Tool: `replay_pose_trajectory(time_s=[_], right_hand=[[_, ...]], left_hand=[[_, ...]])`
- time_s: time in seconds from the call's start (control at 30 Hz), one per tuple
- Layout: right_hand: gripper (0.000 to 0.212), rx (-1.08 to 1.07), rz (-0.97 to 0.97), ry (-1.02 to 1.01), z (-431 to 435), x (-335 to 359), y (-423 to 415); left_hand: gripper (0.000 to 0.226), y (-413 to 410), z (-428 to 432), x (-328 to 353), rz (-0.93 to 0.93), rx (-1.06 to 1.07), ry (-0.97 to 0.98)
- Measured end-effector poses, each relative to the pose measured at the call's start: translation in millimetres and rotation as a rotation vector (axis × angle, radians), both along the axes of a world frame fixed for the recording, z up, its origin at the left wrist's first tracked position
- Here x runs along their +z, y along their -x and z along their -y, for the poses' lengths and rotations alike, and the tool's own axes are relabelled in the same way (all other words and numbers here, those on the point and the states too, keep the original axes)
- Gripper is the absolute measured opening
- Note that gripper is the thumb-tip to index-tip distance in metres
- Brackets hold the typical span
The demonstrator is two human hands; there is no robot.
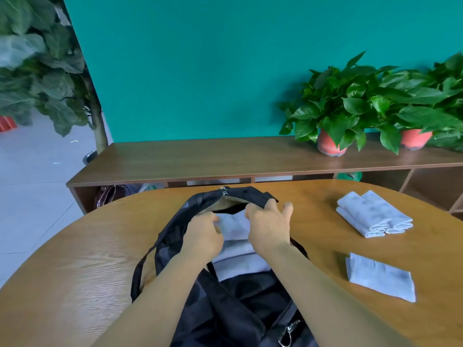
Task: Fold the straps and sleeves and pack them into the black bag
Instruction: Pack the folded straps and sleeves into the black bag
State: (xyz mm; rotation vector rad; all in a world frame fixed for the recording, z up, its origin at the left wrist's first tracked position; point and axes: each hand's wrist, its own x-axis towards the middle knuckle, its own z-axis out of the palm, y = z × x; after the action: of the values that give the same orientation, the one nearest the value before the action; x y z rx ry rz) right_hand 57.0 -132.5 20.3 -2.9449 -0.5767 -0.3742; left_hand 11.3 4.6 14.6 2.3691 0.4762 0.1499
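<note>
Black bag (240,304) lies open on the table (75,259), mouth away from the person. Right grip (269,226) is curled over the upper rim, lifting it. Left grip (204,236) pinches the near edge of a folded pale piece (234,225) partly inside the mouth. A folded stack (373,214) and a single folded piece (380,276) wait to the right. Judgement: the fabric is light, soft and limp; hold it across the fold with the layers pinched together, or it may unfold.
</note>
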Motion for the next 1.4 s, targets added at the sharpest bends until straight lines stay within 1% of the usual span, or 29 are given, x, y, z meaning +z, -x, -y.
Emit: replay_pose_trajectory(time_s=[0.1, 0.23, 0.3, 0.37, 0.4, 0.43, 0.5, 0.53, 0.6, 0.63, 0.7, 0.77, 0.8, 0.9, 0.97, 1.07, 1.13, 1.2, 1.23, 1.3, 1.33, 1.4], right_hand=[[0.041, -0.019, -0.021, 0.033, -1, -9, -6], [0.043, -0.062, -0.024, 0.010, -3, -15, -11], [0.038, -0.059, -0.041, 0.050, -3, -19, -11], [0.028, -0.012, -0.059, 0.151, -2, -24, -10], [0.024, 0.015, -0.066, 0.209, -1, -26, -9], [0.023, 0.033, -0.073, 0.247, 0, -28, -8], [0.020, 0.080, -0.051, 0.278, 0, -32, -4], [0.022, 0.094, -0.001, 0.261, 0, -33, -3], [0.035, 0.134, -0.001, 0.248, 0, -34, 0], [0.038, 0.157, -0.029, 0.265, 1, -35, 3], [0.041, 0.209, -0.010, 0.330, 2, -41, 7], [0.048, 0.209, -0.027, 0.388, 5, -41, 5], [0.049, 0.214, -0.045, 0.422, 5, -40, 4], [0.043, 0.257, -0.105, 0.456, 2, -39, 4], [0.043, 0.270, -0.122, 0.489, 2, -40, 4], [0.041, 0.277, -0.141, 0.513, 4, -33, 9], [0.037, 0.277, -0.149, 0.472, 10, -23, 16], [0.030, 0.288, -0.104, 0.397, 19, -15, 26], [0.027, 0.311, -0.058, 0.320, 26, -14, 31], [0.032, 0.335, 0.031, 0.077, 44, -16, 40], [0.033, 0.318, 0.067, -0.043, 55, -18, 45], [0.032, 0.263, 0.160, -0.218, 82, -23, 50]], left_hand=[[0.043, -4, 0, -12, -0.055, -0.003, 0.000], [0.044, -12, -2, -21, -0.082, -0.004, -0.016], [0.043, -13, -2, -26, -0.124, -0.021, -0.062], [0.041, -10, -1, -29, -0.174, -0.040, -0.184], [0.039, -8, 1, -29, -0.180, -0.048, -0.275], [0.036, -6, 3, -28, -0.169, -0.058, -0.378], [0.028, 0, 8, -24, -0.090, -0.096, -0.569], [0.030, 2, 10, -23, -0.038, -0.138, -0.635], [0.038, 8, 12, -27, 0.019, -0.255, -0.711], [0.043, 10, 12, -32, -0.004, -0.305, -0.727], [0.053, 15, 9, -41, -0.145, -0.355, -0.707], [0.056, 15, 6, -43, -0.288, -0.386, -0.674], [0.056, 14, 5, -43, -0.322, -0.397, -0.661], [0.057, 11, 2, -40, -0.382, -0.423, -0.617], [0.058, 12, 2, -40, -0.406, -0.427, -0.601], [0.059, 15, 1, -39, -0.389, -0.429, -0.573], [0.059, 19, 0, -34, -0.347, -0.411, -0.541], [0.058, 25, 1, -25, -0.298, -0.393, -0.504], [0.058, 29, 4, -21, -0.274, -0.391, -0.477], [0.056, 37, 15, -12, -0.204, -0.387, -0.412], [0.055, 42, 23, -8, -0.160, -0.388, -0.375], [0.051, 47, 45, -1, -0.060, -0.401, -0.282]])
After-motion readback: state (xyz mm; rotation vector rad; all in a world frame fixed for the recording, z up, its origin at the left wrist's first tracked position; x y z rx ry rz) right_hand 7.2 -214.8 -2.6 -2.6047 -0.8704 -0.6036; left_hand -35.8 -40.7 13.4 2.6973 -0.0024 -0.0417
